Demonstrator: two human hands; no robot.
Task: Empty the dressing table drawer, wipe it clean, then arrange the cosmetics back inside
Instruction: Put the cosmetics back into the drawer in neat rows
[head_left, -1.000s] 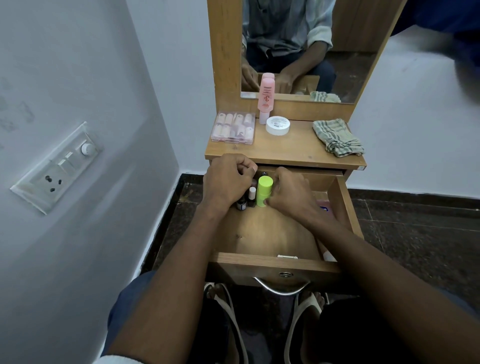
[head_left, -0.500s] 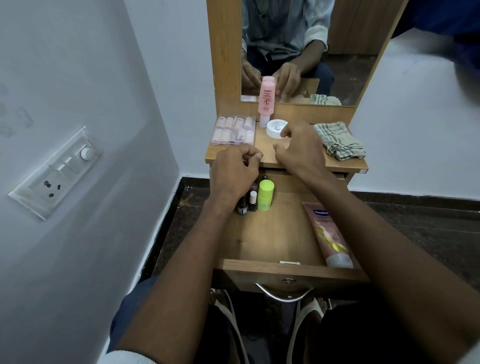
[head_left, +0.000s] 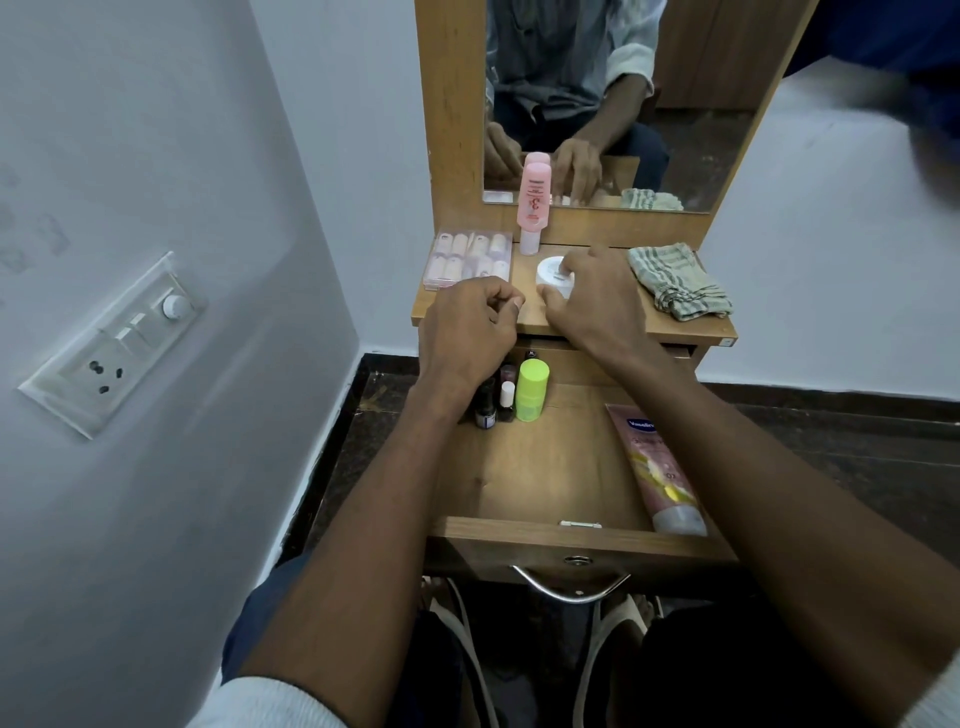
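Note:
The wooden drawer (head_left: 545, 467) stands pulled out. Inside it, at the back left, are a lime-green bottle (head_left: 532, 389) and a few small nail polish bottles (head_left: 506, 397); a pink Vaseline tube (head_left: 660, 473) lies along the right side. On the dressing table top (head_left: 691, 327), my right hand (head_left: 597, 296) grips a white round jar (head_left: 551, 273). My left hand (head_left: 462, 332) hovers curled over the top's front edge, holding nothing that I can see. A pink bottle (head_left: 535, 200) and a clear box of false nails (head_left: 467, 257) stand behind it.
A folded striped cloth (head_left: 675, 280) lies on the right of the table top. The mirror (head_left: 701, 130) rises behind. A wall with a switch panel (head_left: 114, 343) closes the left side. The drawer's metal handle (head_left: 569, 587) is above my knees.
My right hand left the green bottle in the drawer, rose to the table top and closed on the white jar. My left hand lifted from the small bottles to the top's edge.

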